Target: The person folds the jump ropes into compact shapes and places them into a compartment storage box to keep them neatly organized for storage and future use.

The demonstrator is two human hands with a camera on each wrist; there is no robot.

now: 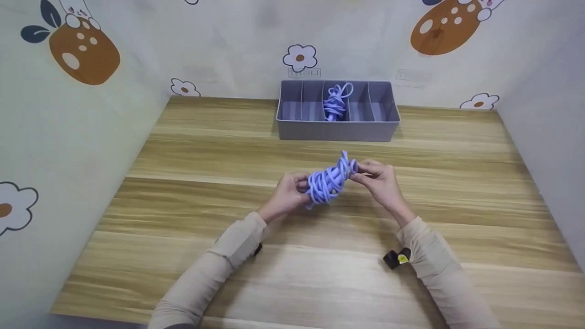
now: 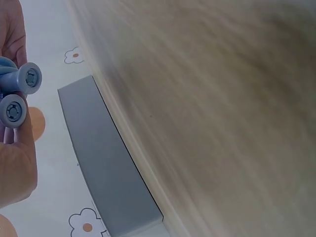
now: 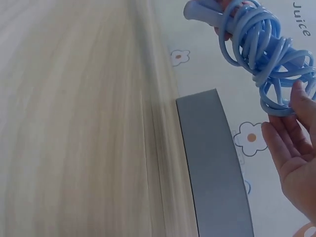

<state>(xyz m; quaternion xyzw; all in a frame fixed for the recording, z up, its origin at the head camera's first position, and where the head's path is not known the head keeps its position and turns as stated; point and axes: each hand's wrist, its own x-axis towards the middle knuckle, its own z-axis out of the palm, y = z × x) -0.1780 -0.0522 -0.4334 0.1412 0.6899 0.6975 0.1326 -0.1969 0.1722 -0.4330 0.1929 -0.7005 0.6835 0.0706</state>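
A blue-violet jump rope (image 1: 325, 186), its cord wound in many turns around its handles, is held above the table in front of the body. My left hand (image 1: 287, 193) grips its left end, where two round handle ends (image 2: 29, 78) stick out in the left wrist view. At the other end my right hand (image 1: 383, 183) pinches a loop of the cord between thumb and fingers. In the right wrist view the wound cord (image 3: 259, 47) spans between both hands. Another bundled jump rope (image 1: 336, 104) of the same colour sits in the middle compartment of a grey divided box (image 1: 337, 131).
The box stands at the back of the wood-grain table (image 1: 219, 155), against the patterned wall (image 1: 237, 45). Its compartments on either side of the bundled rope hold nothing visible. A black device with a yellow mark (image 1: 392, 259) is at the right sleeve.
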